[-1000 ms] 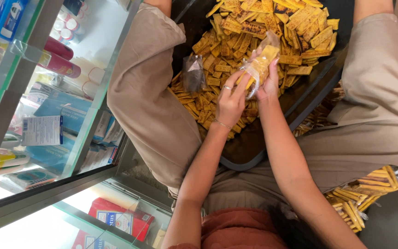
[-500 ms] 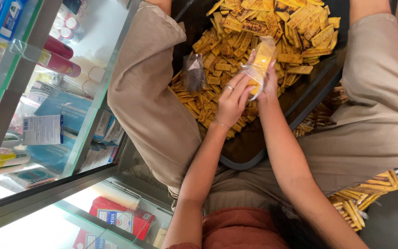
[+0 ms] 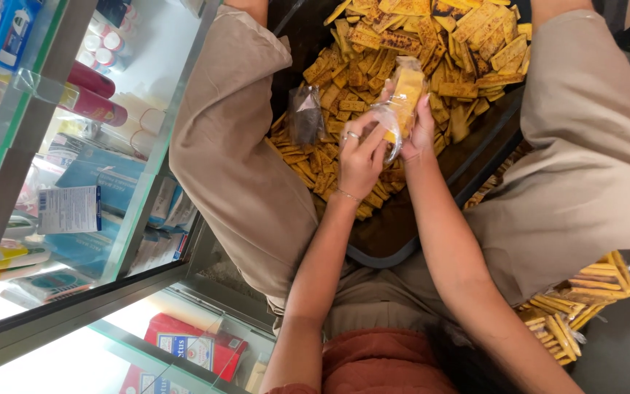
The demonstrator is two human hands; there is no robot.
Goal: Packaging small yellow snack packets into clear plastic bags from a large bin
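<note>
I've got both hands on the clear bag (image 3: 405,98): left hand (image 3: 361,157) pinching its mouth, right hand (image 3: 423,128) clenched round it. Keep bag upright over tub (image 3: 384,252) w/ yellow strips (image 3: 468,44).

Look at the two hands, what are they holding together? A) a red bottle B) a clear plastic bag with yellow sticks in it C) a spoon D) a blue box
B: the left hand and right hand both grip a clear plastic bag filled with yellow sticks, above the dark tray of loose ones.
</note>
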